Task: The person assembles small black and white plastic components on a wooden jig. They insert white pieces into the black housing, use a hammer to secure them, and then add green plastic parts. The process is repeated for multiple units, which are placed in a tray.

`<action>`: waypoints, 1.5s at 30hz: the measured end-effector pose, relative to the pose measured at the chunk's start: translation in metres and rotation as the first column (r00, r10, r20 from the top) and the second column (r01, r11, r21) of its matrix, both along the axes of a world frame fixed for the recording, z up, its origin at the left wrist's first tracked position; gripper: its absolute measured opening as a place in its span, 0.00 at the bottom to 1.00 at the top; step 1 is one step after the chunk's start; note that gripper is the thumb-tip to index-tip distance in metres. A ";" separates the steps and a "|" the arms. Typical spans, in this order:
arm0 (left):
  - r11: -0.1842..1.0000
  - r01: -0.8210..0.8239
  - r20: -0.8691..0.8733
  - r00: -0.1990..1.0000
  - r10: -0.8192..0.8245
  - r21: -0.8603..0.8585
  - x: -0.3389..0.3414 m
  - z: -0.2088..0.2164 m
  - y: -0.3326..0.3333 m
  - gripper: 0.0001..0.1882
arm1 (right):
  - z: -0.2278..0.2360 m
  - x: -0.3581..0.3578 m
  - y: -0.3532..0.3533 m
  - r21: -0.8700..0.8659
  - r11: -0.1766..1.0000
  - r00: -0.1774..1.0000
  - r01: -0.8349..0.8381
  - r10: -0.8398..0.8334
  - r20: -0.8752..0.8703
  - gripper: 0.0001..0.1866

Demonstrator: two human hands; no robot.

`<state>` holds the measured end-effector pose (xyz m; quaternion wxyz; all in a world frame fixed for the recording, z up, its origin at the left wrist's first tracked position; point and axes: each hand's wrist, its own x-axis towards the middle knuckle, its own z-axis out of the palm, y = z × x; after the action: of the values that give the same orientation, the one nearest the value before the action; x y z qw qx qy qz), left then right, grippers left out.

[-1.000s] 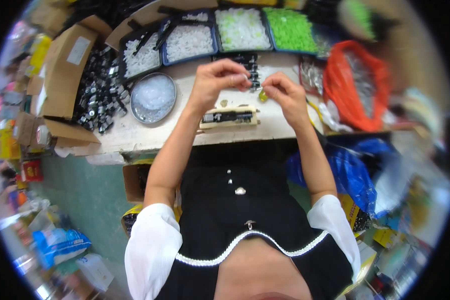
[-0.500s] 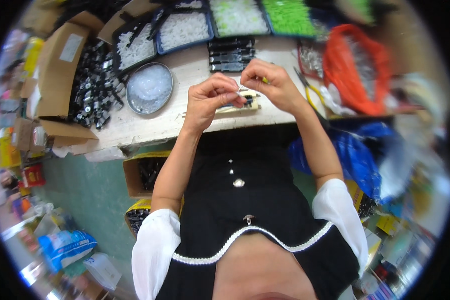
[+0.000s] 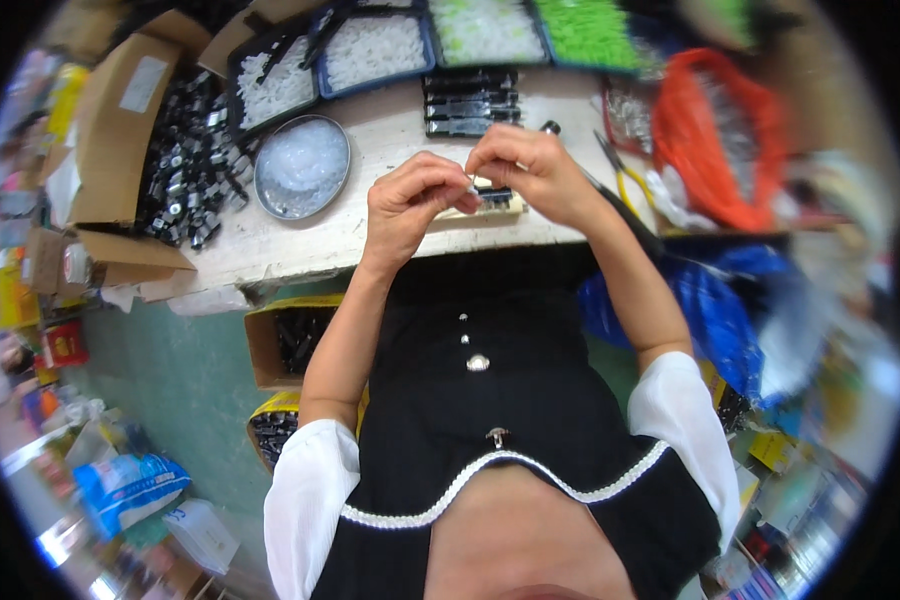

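Note:
My left hand (image 3: pixel 410 205) is closed, thumb and forefinger pinching a tiny whitish piece (image 3: pixel 473 189). My right hand (image 3: pixel 532 172) is pinched too, its fingertips almost meeting the left ones; what lies between them is too small to make out. Both hands hover over the near edge of the white worktable (image 3: pixel 315 238). Just beneath them sits a cream-coloured holder (image 3: pixel 513 206) with a dark part (image 3: pixel 494 198) in it, partly hidden by the fingers. Behind the hands, several black metal-faced parts (image 3: pixel 472 107) lie in a row.
Left of my hands stands a round dish (image 3: pixel 344 166) of clear gel-like stuff. Beyond it are black-and-silver parts (image 3: pixel 195 165) and a cardboard box (image 3: pixel 118 130). Trays of white pieces (image 3: pixel 375 52) and green pieces (image 3: pixel 585 35) line the back. Yellow-handled pliers (image 3: pixel 632 188) and an orange-red bag (image 3: pixel 678 130) lie right.
My right hand has shifted slightly left, its fingertips closer to my left hand's. A green bit seen by the right fingers no longer shows. The table appears shifted slightly right.

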<state>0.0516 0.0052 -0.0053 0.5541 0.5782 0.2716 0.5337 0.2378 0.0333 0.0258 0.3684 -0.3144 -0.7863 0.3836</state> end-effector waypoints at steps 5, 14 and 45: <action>0.987 -0.128 -0.105 0.985 0.138 0.097 0.002 -0.007 0.001 0.04 | -0.015 -0.014 -0.010 0.163 0.965 0.977 0.206 -0.212 0.022 0.03; 0.872 -0.289 -0.261 0.875 0.408 0.394 0.003 -0.013 0.005 0.06 | -0.018 -0.016 -0.016 0.405 0.883 0.941 0.237 -0.313 0.131 0.05; 0.953 -0.015 -0.865 0.415 0.281 0.303 -0.011 -0.031 0.009 0.12 | -0.057 -0.003 -0.009 0.374 0.916 0.920 0.146 -0.265 0.289 0.06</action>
<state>0.0408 0.0139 -0.0360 0.1963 0.8106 0.5064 0.2189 0.2348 0.0240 -0.0315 0.3178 -0.3873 -0.8541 0.1395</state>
